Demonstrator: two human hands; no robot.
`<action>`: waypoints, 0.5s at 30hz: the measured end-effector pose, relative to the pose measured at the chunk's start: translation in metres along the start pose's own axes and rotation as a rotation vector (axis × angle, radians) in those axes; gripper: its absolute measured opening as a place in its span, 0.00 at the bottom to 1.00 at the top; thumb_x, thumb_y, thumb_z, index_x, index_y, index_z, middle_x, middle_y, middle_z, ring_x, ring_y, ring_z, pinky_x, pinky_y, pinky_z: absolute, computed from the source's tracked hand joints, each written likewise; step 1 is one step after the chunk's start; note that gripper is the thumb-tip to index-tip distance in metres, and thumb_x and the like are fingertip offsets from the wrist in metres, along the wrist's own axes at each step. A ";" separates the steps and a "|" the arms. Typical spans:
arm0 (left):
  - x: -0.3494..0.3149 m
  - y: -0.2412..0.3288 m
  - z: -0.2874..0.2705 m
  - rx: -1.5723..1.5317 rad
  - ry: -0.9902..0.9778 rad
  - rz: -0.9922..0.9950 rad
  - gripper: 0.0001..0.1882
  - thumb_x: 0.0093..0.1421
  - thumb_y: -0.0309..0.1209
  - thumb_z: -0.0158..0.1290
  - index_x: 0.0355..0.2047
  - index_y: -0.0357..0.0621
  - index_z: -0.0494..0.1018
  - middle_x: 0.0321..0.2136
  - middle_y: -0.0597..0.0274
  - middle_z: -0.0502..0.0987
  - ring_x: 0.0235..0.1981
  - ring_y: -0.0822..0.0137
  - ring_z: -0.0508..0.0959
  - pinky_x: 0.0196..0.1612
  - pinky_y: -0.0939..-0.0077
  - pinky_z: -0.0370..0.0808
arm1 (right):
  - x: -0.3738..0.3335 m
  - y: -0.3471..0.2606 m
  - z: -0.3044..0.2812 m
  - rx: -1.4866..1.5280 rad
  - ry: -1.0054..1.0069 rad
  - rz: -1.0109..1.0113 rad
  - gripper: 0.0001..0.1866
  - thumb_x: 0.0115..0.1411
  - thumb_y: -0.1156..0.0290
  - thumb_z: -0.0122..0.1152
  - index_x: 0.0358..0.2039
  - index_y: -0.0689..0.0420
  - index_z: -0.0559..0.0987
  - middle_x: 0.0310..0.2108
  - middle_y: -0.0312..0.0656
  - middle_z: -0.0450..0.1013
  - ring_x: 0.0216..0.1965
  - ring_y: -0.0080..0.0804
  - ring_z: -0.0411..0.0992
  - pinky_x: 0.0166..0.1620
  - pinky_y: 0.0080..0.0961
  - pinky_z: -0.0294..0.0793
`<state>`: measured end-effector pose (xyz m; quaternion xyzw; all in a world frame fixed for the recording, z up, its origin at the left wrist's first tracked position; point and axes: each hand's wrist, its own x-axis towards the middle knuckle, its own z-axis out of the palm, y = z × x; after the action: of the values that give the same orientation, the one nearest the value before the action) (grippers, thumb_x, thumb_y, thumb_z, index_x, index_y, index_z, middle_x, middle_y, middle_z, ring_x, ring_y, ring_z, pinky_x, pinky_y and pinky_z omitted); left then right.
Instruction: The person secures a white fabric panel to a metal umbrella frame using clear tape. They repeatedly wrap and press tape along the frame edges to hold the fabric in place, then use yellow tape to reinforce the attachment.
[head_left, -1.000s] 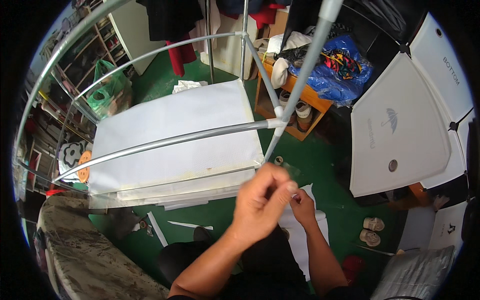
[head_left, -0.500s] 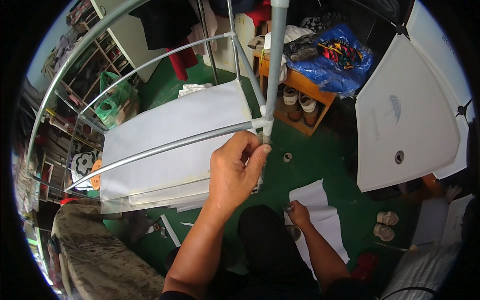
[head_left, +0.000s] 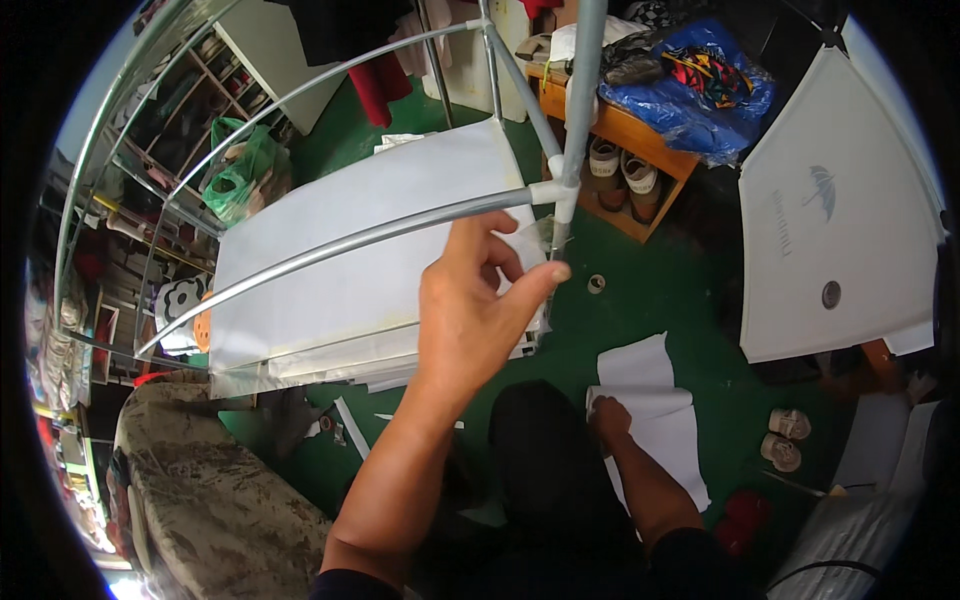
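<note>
My left hand [head_left: 472, 300] is raised beside the near right corner of a metal tube frame, thumb and fingers apart with nothing held. Close to its fingertips, clear film [head_left: 545, 232] clings below the white corner joint [head_left: 550, 192]. The front tube [head_left: 390, 222] passes over the fingertips, above a white sheet panel [head_left: 330, 300] spread across the frame. Down on the floor, my right hand [head_left: 609, 420] is closed over the edge of a white paper sheet [head_left: 660, 440]. What its curled fingers hold is hidden.
A small tape roll [head_left: 596, 284] lies on the green floor. Shoes [head_left: 640, 178] sit under a wooden bench [head_left: 660, 150] topped by blue plastic [head_left: 640, 108]. A white panel [head_left: 835, 220] stands right; a camouflage cover [head_left: 200, 480] is lower left, a green bag [head_left: 245, 180] far left.
My left hand's thumb and fingers have spread from a pinch at the corner. My right hand has shifted against the paper, and the small thing at its fingertips no longer shows. The view has shifted.
</note>
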<state>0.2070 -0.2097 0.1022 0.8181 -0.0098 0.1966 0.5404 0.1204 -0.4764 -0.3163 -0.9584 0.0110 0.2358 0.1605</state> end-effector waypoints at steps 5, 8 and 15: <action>-0.067 -0.041 -0.024 -0.278 0.066 -0.182 0.12 0.58 0.22 0.64 0.36 0.41 0.70 0.23 0.73 0.71 0.23 0.84 0.65 0.26 0.87 0.61 | 0.008 -0.063 -0.092 0.759 0.109 -0.210 0.12 0.59 0.70 0.67 0.44 0.57 0.82 0.39 0.47 0.80 0.42 0.38 0.79 0.45 0.33 0.79; -0.118 -0.071 -0.038 -0.505 0.102 -0.468 0.08 0.62 0.26 0.61 0.38 0.45 0.72 0.27 0.71 0.74 0.26 0.82 0.68 0.29 0.87 0.62 | -0.034 -0.149 -0.189 1.361 -0.214 -0.369 0.18 0.61 0.73 0.65 0.51 0.61 0.78 0.46 0.41 0.78 0.46 0.28 0.76 0.52 0.25 0.75; -0.111 -0.085 -0.021 -1.013 0.283 -0.653 0.13 0.67 0.42 0.58 0.44 0.52 0.70 0.41 0.67 0.79 0.35 0.74 0.74 0.37 0.77 0.69 | -0.073 -0.231 -0.245 1.716 -0.200 -0.417 0.17 0.63 0.70 0.65 0.51 0.60 0.76 0.44 0.39 0.77 0.43 0.23 0.73 0.46 0.25 0.73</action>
<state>0.1180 -0.1779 -0.0022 0.3866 0.2207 0.0986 0.8900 0.1873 -0.3377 -0.0080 -0.4654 -0.0048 0.1951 0.8633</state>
